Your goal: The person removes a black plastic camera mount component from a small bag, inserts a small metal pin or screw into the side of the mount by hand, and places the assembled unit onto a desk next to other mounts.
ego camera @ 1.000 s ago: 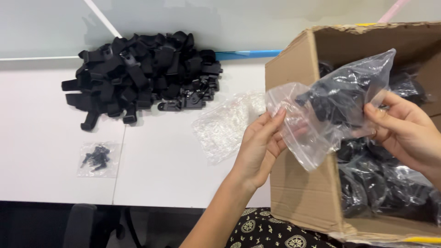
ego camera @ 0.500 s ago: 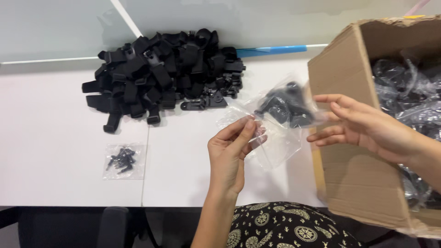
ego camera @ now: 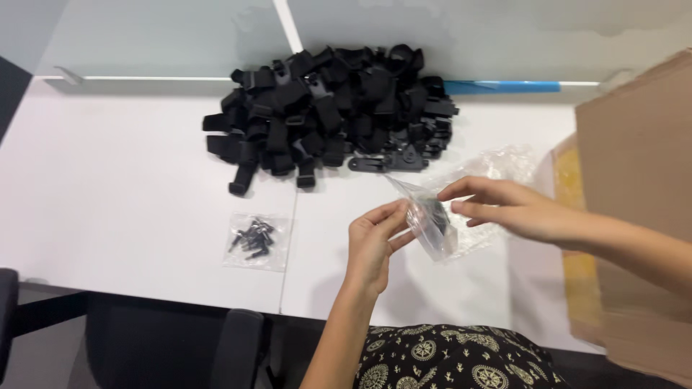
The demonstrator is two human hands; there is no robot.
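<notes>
My left hand [ego camera: 373, 241] and my right hand [ego camera: 508, 209] both pinch a small clear plastic bag [ego camera: 430, 220] with black parts inside, held above the white table [ego camera: 108, 187]. The left fingers grip its left edge, the right fingers its upper right edge. The bag hangs edge-on between the hands, in front of a crumpled heap of empty clear bags [ego camera: 497, 167].
A big pile of black plastic clips [ego camera: 331, 108] lies at the back of the table. A small clear bag of black screws [ego camera: 254, 239] lies to the left of my left hand. A cardboard box [ego camera: 634, 209] stands at the right. A chair [ego camera: 231, 346] is below the table edge.
The bag came out of the cardboard box and moved left over the table. Both hands followed it and still grip it. The view shifted left, so the box is now mostly out of frame.
</notes>
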